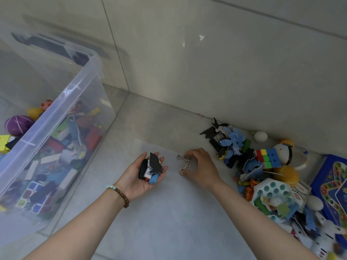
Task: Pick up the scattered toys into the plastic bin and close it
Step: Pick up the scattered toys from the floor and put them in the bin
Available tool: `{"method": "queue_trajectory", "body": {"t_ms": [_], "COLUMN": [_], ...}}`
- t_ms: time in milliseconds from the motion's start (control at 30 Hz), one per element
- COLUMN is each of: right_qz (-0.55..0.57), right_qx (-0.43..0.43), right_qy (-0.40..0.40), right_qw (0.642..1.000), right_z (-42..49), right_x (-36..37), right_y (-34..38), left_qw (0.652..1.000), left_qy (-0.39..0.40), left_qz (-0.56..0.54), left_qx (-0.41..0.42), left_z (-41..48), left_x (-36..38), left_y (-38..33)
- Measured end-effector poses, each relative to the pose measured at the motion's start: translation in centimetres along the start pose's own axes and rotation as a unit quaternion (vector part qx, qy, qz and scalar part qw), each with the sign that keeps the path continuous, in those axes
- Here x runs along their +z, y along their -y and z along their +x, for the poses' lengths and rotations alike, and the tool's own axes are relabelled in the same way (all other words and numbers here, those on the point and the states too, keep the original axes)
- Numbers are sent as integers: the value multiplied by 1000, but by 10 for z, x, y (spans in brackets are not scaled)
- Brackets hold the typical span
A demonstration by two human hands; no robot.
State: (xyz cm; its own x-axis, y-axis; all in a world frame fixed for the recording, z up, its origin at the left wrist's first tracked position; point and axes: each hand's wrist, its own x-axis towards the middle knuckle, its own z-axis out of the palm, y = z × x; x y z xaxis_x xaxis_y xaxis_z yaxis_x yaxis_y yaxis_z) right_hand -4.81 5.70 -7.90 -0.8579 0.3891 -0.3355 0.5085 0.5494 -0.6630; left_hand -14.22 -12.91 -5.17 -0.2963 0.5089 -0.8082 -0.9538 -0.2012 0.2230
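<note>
Cupping small toy pieces (pixel 151 169), the left hand (pixel 144 175) lies palm-up; at its 3 o'clock, the right hand (pixel 201 166) pinches a metal wire puzzle (pixel 184 162).

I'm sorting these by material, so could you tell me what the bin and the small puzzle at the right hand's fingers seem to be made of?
The bin looks like clear, glossy plastic: the toys show through its wall. The small puzzle under the right hand looks like bent metal wire, silvery and shiny, though coated plastic cannot be ruled out.
</note>
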Motion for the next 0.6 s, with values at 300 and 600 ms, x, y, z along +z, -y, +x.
{"method": "queue_trajectory", "body": {"t_ms": [300,600], "right_qz": [9,144], "right_qx": [-6,83], "right_qy": [-36,-117], "right_qw": [999,979], "right_z": [-9,-20], "right_x": [7,7], "right_y": [-6,4], "left_qw": [1000,1000], "left_qy": [-4,6], "left_qz": [3,7], "left_qx": [1,-12], "left_z": [-3,-3], "left_x": [-4,-4], "left_y": [-1,4]}}
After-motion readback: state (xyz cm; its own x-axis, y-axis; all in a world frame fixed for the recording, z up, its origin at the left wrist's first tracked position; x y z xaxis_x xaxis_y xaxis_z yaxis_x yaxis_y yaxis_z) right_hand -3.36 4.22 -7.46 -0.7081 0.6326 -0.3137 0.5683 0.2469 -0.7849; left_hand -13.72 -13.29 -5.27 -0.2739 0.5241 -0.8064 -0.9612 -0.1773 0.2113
